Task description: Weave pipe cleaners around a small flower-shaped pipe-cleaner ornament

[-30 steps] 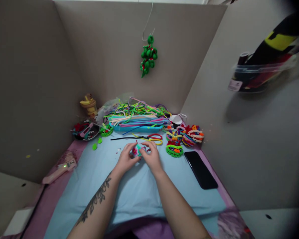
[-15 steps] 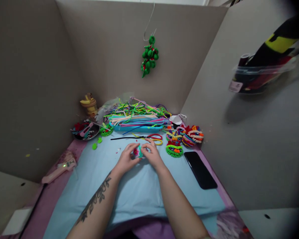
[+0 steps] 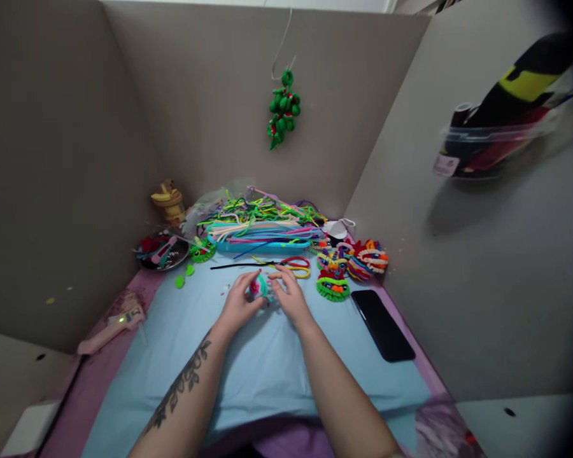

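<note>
A small round piece in teal, pink and white, fuzzy like pipe cleaner work, is held over the blue cloth. My left hand grips it from the left between thumb and fingers. Close to its right side is my right hand, fingers curved and parted; whether the fingertips touch the piece is hard to make out. Just beyond the hands lie scissors with red and yellow handles and a black pipe cleaner.
A blue tray of pipe cleaners sits at the back. Finished colourful crafts and a black phone lie right. On the left are a pink glue gun and a dark bowl. Grey panels enclose the table.
My right fingers have loosened and drawn slightly away from the piece. My left hand has shifted a little left with it, and the piece has turned slightly.
</note>
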A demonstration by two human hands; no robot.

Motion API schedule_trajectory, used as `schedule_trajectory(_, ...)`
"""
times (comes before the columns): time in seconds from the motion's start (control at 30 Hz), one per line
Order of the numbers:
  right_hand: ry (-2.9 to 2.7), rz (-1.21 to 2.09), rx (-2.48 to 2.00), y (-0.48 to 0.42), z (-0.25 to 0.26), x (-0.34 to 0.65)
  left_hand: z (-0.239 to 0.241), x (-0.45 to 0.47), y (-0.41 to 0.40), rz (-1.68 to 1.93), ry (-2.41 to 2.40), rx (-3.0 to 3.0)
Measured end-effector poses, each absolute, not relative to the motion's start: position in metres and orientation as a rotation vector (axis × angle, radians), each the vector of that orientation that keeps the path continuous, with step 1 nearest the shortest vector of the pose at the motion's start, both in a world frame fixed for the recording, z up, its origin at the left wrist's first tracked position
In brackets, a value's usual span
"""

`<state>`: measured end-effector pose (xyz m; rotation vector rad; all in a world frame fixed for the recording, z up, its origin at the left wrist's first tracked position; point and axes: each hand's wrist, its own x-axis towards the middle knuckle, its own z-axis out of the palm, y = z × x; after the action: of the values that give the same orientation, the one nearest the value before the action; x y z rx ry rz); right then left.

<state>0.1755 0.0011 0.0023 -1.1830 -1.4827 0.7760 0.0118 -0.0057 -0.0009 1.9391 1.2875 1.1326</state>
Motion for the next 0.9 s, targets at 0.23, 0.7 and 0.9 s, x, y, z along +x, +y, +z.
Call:
schedule_trajectory(0.23,-1.613,0.607,-1.232,0.0,-0.004,0.171,-0.001,0.012,-0.007,1.221,1.344,1.973)
schedule_trajectory(0.7,-1.451,0.997,-1.098,-0.005,0.0,0.167,0.005,0.014,-0.006,1.343,1.423,1.723)
schedule_trajectory(0.9,-1.286,1.015,-1.076,-0.004,0.0,0.162,0.008,0.017,-0.008,1.324,1.298,1.648)
